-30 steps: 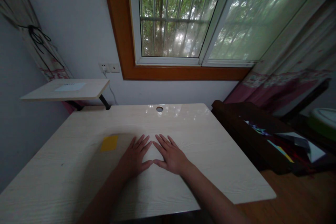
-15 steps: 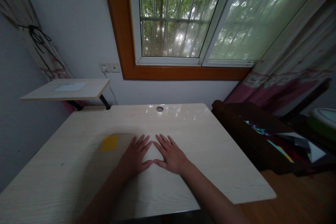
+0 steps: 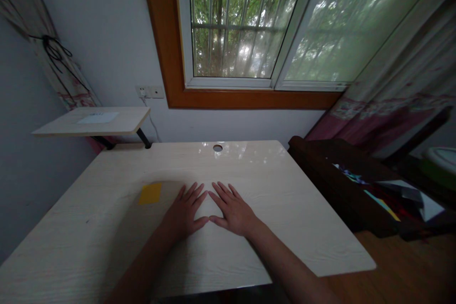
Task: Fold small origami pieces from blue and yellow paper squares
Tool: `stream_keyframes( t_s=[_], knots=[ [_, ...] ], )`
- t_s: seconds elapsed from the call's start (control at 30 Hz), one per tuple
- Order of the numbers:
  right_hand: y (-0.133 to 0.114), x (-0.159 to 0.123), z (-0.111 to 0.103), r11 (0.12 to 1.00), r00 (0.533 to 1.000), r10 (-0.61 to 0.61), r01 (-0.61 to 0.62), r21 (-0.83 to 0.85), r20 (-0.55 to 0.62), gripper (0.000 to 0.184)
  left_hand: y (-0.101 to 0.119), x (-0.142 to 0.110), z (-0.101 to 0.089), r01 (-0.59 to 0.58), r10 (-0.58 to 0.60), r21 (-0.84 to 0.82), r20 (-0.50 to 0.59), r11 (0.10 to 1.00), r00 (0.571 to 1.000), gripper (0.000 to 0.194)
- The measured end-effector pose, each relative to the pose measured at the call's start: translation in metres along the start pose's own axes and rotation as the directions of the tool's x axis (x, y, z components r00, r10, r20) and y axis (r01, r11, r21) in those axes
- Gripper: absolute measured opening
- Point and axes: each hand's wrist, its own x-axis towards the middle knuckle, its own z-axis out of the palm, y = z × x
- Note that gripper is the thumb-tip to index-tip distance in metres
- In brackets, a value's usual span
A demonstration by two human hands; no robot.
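Note:
My left hand (image 3: 183, 213) lies flat on the pale wooden desk (image 3: 292, 232), palm down with its fingers spread. Beside it, my right hand (image 3: 233, 211) rests the same way. The thumbs and index fingertips of both hands meet or nearly meet, framing a small patch of desktop. Neither hand holds anything. A yellow square of paper (image 3: 150, 193) lies on the desk to the left of my left hand, apart from it.
A raised shelf (image 3: 128, 121) on black legs, bearing a white sheet (image 3: 98, 118), stands at the desk's back left. Near the back edge is a round cable hole (image 3: 217, 148). Dark wooden furniture (image 3: 320, 175) with papers on it stands to the right, below the window.
Both hands stay flat in the same place on the desk. Only the camera's view has shifted very slightly.

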Motion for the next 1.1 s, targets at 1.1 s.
stream_keyframes(
  t_s=[1.1],
  knots=[
    [0.003,-0.001,-0.011,0.953,0.940,0.231,-0.168,0.251,-0.249,0.032,-0.176,-0.083,-0.027,0.392,-0.388,-0.024,0.093,0.920,0.917,0.053]
  ],
)
